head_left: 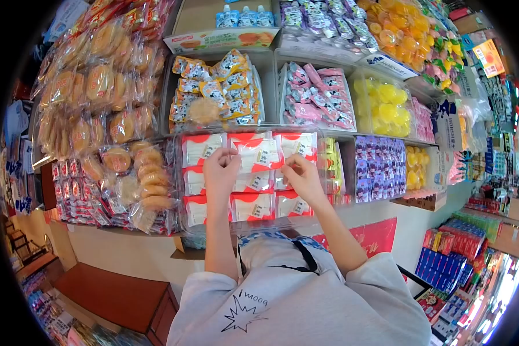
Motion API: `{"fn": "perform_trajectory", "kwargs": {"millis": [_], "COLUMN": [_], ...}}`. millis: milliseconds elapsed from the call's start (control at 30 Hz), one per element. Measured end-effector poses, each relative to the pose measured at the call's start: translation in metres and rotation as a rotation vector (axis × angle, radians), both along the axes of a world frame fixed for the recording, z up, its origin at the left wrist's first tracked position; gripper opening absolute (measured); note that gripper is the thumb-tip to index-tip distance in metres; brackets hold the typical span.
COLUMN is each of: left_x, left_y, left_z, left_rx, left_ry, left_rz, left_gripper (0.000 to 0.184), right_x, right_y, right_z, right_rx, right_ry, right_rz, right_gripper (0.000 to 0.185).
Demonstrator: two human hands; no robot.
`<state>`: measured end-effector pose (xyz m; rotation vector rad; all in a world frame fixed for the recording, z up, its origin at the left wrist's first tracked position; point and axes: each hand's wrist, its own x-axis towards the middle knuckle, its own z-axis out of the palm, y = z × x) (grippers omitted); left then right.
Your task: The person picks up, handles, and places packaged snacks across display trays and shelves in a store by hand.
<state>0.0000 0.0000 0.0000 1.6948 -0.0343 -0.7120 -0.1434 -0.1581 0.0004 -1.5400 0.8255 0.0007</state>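
A red-and-white snack packet (pixel 254 154) lies slightly tilted over the other packets in a clear plastic bin (pixel 205 229). My left hand (pixel 221 168) is closed at its left edge, fingertips pinched together. At the packet's lower right corner, my right hand (pixel 303 179) is closed too, thumb and forefinger pressed on the wrapper. Beneath and around both hands sit rows of matching packets (pixel 252 206) with pale contents and a small printed label. What is inside the wrappers cannot be made out exactly.
Bagged round biscuits (pixel 101 83) are heaped on the left. Behind the bin stand orange pouches (pixel 236 86) and pink pouches (pixel 320 104). To the right are purple packets (pixel 379 167) and yellow cups (pixel 383 106). A brown wooden cabinet (pixel 109 297) stands at lower left.
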Motion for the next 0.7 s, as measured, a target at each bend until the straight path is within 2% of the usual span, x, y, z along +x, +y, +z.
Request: {"fn": "perform_trajectory", "kwargs": {"millis": [67,167,200,267,400,433,467,600,633,700], "left_x": [0.000,-0.010,-0.025,-0.029,-0.068,-0.078,-0.088,-0.140,-0.155,-0.190], "left_y": [-0.003,0.007,0.008,0.012,0.014,0.013,0.010,-0.007,-0.011,-0.026], "left_z": [-0.003,0.022,0.026,0.035,0.059,0.067,0.071,0.082,0.082,0.089], "left_rx": [-0.121,-0.129,-0.136,-0.381,-0.467,-0.453,-0.442,-0.424,-0.416,-0.373], "left_ry": [0.050,-0.101,-0.080,0.170,0.125,0.090,0.056,0.010,0.012,0.059], "left_rz": [-0.009,-0.051,-0.068,-0.082,-0.121,-0.129,-0.139,-0.354,-0.377,-0.501], "left_gripper": [0.009,0.006,0.006,0.017,0.031,0.037,0.042,0.050,0.050,0.044], "right_x": [-0.004,-0.019,-0.034,-0.044,-0.084,-0.093,-0.106,-0.156,-0.173,-0.209], "right_y": [0.000,0.015,0.016,0.018,0.024,0.024,0.021,0.025,0.025,0.023], "right_z": [0.007,0.011,0.020,0.032,0.051,0.053,0.042,0.076,0.077,0.085], "right_rx": [0.041,0.038,0.101,0.131,0.235,0.256,0.260,0.112,0.114,0.031], "right_ry": [-0.164,-0.366,-0.394,-0.468,-0.613,-0.691,-0.748,-0.609,-0.614,-0.390], "right_rz": [-0.066,-0.114,-0.152,-0.192,-0.242,-0.247,-0.238,-0.345,-0.368,-0.371], "right_gripper": [0.002,0.003,0.005,0.007,0.016,0.021,0.034,0.048,0.048,0.042]}}
